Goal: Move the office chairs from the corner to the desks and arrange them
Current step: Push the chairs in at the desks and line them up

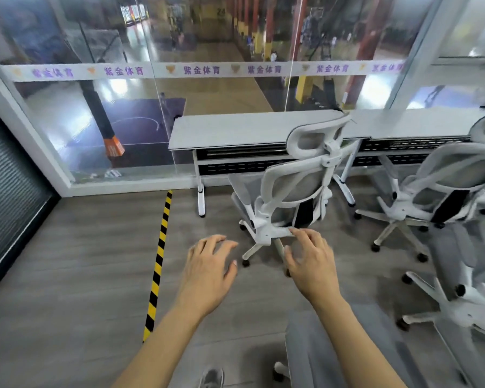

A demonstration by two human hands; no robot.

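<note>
Left hand (209,266): open, fingers spread and loosely bent, holding nothing; it sits at lower centre, just left of the near chair's base.
Right hand (311,264): open and relaxed; its fingertips lie at the lower rim of the chair's back, and we cannot tell whether they touch.
Near chair (297,180): centre of frame, just above both hands, at the left desk (235,130).
Facing: back towards us, seat towards the desk; its long axis is upright, leaning to the upper right.
Count: we count three chairs. These are the near chair, a second chair (454,169) at the right desk (417,123), and a third chair (451,306) cut off at lower right. The two desks stand side by side.

Office: desks (235,130), mesh chairs (297,180).
</note>
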